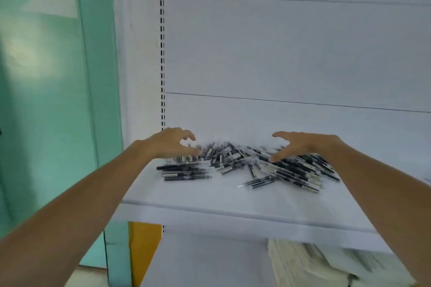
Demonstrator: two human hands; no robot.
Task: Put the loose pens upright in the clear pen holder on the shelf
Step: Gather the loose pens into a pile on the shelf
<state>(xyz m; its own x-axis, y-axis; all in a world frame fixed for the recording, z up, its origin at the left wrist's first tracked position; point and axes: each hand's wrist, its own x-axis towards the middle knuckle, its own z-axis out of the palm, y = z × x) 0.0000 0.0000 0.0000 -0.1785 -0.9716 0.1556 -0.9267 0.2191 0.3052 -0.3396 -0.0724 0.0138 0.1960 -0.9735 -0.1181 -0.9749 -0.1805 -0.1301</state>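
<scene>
Left hand (pixel 171 143) and right hand (pixel 300 145), each grip spread and curled, flank slim dark pens (pixel 245 163) heaped on the smooth white shelf (pixel 210 196).

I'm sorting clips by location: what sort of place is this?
Probably a stationery shop or stockroom: a white slotted-upright shelf bears a heap of loose pens, with stacked paper goods on the level below.

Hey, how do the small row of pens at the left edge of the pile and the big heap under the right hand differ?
The left row of pens lies neat and parallel, running side to side; the big heap of pens is jumbled, mostly slanting. The row holds few pens, the heap many. The left hand hovers behind the row; the right hand spreads over the heap. Both lie flat on the white shelf, none upright.
</scene>
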